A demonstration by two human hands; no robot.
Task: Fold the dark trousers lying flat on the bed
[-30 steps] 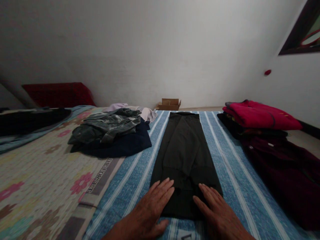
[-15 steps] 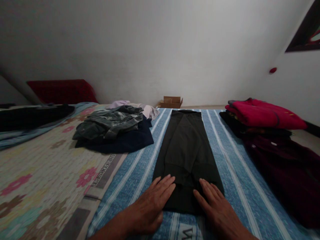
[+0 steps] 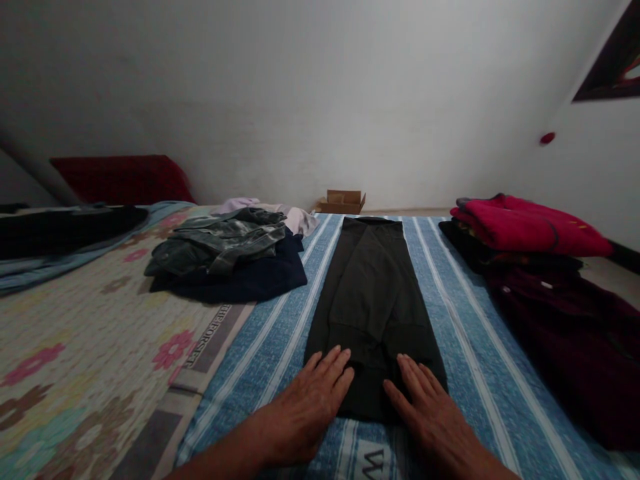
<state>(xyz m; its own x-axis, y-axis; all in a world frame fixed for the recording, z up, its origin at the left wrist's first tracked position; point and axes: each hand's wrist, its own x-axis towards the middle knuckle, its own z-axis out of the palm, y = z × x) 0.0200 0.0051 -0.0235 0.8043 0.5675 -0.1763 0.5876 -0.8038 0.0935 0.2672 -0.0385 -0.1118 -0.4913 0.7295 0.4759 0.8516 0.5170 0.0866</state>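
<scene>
In the head view, a long, folded dark grey-green fabric garment lies flat on a blue woven-look sheet with white stripes. The garment runs lengthwise from close to the sheet's far edge towards the person, and striped sheet shows along both its sides. The person's left hand rests palm down at the garment's near left corner, flat and grasping nothing, its fingers lying close together. The right hand lies likewise over the near right corner, flattened, fingers a little apart, with no cloth pinched in it. Between the hands the fabric has a small crease.

Along the sheet's left edge lies a cream cloth printed with pink, brown and turquoise flowers, with a grey-and-beige lettered border. A grey patterned garment in a crumpled heap sits on a folded navy blue garment, which spans the join between the two cloths. Near the sheet's right edge, a folded bright crimson garment tops a stack of dark clothes, and a deep maroon garment spreads from there towards the near right corner. Past the far edge stands an open brown cardboard box by the pale wall.
</scene>
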